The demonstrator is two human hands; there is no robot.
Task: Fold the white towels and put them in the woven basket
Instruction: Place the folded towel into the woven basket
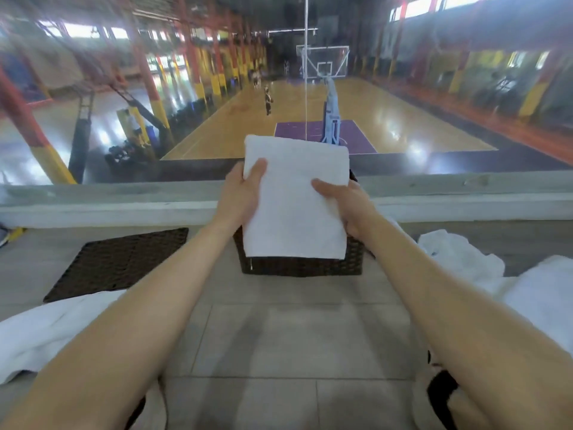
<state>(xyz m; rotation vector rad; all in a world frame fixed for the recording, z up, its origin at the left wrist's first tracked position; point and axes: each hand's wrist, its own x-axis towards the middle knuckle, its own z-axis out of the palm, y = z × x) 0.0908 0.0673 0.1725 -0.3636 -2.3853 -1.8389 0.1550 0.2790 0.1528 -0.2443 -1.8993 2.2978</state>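
Matt terry towel [294, 197], woven basket [300, 265]

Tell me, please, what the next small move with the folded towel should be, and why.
Probably lower the folded towel into the woven basket: the left hand and the right hand grip its sides, holding it just above the basket.

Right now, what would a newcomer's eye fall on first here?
A folded white towel, gripped by the left hand and right hand, is held centre frame over the dark woven basket. A basketball court fills the background; loose white towels lie at lower left and at right.
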